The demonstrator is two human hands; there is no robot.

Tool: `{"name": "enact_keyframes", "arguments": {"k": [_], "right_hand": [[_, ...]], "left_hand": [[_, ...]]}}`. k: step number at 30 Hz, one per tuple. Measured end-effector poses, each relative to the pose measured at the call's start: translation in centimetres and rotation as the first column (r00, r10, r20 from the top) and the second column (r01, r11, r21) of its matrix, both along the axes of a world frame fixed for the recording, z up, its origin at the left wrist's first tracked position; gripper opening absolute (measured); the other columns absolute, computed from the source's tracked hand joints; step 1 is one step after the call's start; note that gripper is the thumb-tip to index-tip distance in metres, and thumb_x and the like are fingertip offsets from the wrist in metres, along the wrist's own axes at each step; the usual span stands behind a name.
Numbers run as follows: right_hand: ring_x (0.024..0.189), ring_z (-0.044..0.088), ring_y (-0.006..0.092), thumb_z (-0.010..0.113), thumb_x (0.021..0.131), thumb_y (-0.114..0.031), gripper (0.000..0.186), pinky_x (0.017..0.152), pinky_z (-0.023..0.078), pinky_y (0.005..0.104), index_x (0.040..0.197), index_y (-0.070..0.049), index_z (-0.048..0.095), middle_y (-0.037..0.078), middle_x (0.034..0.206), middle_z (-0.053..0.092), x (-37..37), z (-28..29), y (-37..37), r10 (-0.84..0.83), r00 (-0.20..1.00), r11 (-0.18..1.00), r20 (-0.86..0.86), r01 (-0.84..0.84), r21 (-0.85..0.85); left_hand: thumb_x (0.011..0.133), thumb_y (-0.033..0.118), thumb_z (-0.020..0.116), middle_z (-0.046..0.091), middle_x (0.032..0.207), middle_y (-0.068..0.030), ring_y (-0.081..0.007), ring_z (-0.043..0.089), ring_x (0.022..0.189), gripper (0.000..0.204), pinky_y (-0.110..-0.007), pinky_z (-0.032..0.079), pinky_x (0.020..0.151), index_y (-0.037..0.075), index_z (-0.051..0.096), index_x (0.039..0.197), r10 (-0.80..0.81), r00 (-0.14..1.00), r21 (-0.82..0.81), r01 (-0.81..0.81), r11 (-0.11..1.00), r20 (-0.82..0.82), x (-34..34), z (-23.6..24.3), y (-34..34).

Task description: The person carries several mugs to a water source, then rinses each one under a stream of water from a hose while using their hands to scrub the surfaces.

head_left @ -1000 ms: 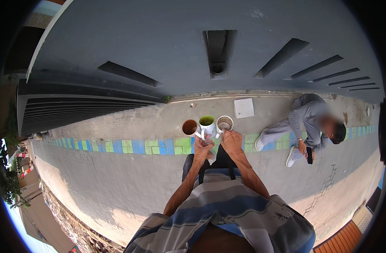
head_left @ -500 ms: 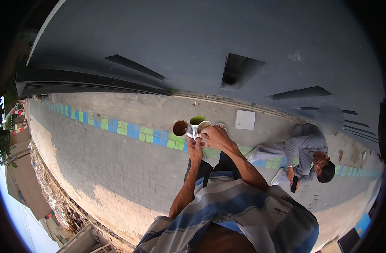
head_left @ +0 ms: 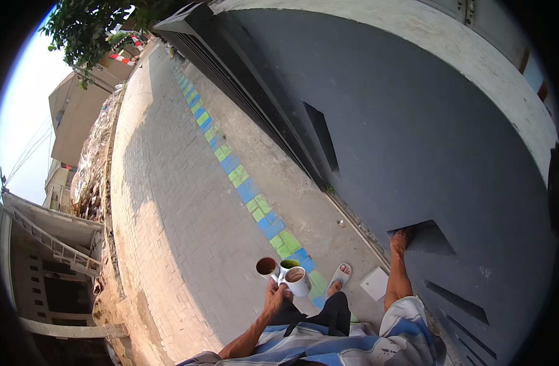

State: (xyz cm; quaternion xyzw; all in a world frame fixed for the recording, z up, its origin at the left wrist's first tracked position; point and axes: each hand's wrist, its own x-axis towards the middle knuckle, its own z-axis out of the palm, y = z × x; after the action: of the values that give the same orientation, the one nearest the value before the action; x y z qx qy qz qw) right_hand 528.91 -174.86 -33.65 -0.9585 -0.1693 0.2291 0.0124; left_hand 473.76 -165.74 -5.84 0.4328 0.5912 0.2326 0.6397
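My left hand point(head_left: 274, 297) is closed around the handles of three mugs bunched together in front of me. One white mug point(head_left: 301, 285) is nearest, with something brown inside. Behind it stands a mug with a green inside point(head_left: 289, 264), partly hidden. To the left is a mug with a reddish-brown inside point(head_left: 266, 266). My right hand point(head_left: 399, 238) reaches away to the right, at the left end of a recessed opening point(head_left: 427, 238) in the dark grey wall point(head_left: 377, 152). Its fingers are in shadow inside the opening and I cannot make them out.
Grey paving point(head_left: 188, 201) stretches ahead, bordered by a blue and green painted strip point(head_left: 249, 192). My sandalled foot point(head_left: 339, 277) is near a pale square slab point(head_left: 375, 283) by the wall's base. A dark slatted gate point(head_left: 243, 91) joins the wall farther off.
My right hand has left the mugs and moved right to the wall opening. My left hand still holds all three. The view has turned, and the seated person on the right is out of sight.
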Motion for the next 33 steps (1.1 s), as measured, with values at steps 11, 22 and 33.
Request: {"name": "enact_keyframes", "arguments": {"k": [11,22,33], "right_hand": [[0.134,0.056,0.0417,0.09,0.076,-0.013,0.083,0.112,0.051,0.049,0.145,-0.004,0.046,0.024,0.145,0.051,-11.5,5.2,0.3,0.133,0.977,0.952,0.165,-0.173,0.252],[0.119,0.058,0.0434,0.088,0.07,-0.011,0.077,0.098,0.051,0.0517,0.138,-0.007,0.052,0.021,0.125,0.053,-41.0,21.6,1.6,0.266,0.916,0.586,0.302,-0.402,0.704],[0.115,0.06,0.0392,0.088,0.072,-0.01,0.07,0.1,0.052,0.0524,0.134,-0.002,0.056,0.019,0.123,0.058,-84.9,28.8,10.8,0.827,0.451,-0.023,0.337,-0.571,0.821]], "left_hand": [[0.1,0.009,0.06,0.07,0.09,-0.0086,-0.0146,0.069,0.068,0.029,-0.028,0.059,0.062,0.0,0.056,0.127,0.524,0.842,0.134,-0.509,0.85,-0.127,-17.7,4.6,-8.0],[0.101,0.008,0.059,0.072,0.095,-0.008,-0.0121,0.068,0.068,0.034,-0.024,0.057,0.059,0.002,0.056,0.134,0.849,0.513,0.071,-0.859,0.508,0.127,-36.6,-0.6,-21.8],[0.101,0.009,0.061,0.073,0.098,-0.0076,-0.013,0.067,0.072,0.028,-0.028,0.055,0.061,0.004,0.057,0.129,0.96,-0.207,0.147,-0.961,-0.236,0.191,-59.7,-2.1,-40.4]]}}
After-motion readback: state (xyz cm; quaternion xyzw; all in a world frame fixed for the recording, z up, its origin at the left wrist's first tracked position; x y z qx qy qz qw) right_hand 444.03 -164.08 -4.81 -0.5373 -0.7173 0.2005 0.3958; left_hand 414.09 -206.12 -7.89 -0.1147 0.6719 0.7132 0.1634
